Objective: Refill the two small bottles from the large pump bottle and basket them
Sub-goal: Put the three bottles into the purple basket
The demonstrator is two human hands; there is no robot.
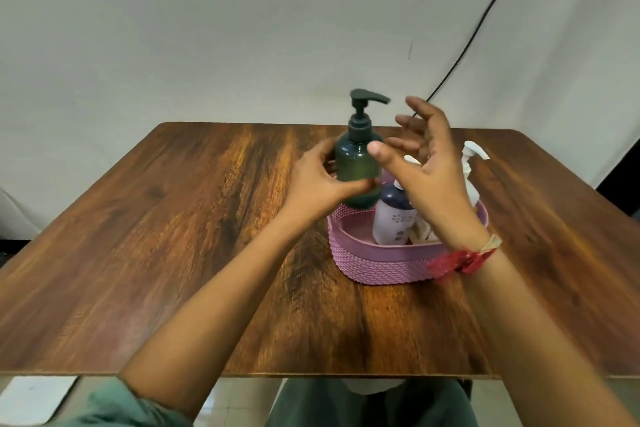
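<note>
Left hand around upright, translucent dark-green large pump bottle; right hand splayed, empty.

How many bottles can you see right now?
3 clear: the dark green pump bottle gripped by the left hand at the far-left rim of the pink woven basket, the lavender bottle and white pump bottle inside it. The right hand may hide a fourth.

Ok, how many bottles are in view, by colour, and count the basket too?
Dark green pump bottle: 1, gripped by the left hand
Lavender bottle: 1, in the pink basket
White pump bottle: 1, in the basket
Cream bottle: 1, in the basket, mostly hidden behind the right hand
Pink basket: 1
Total: 5
</note>
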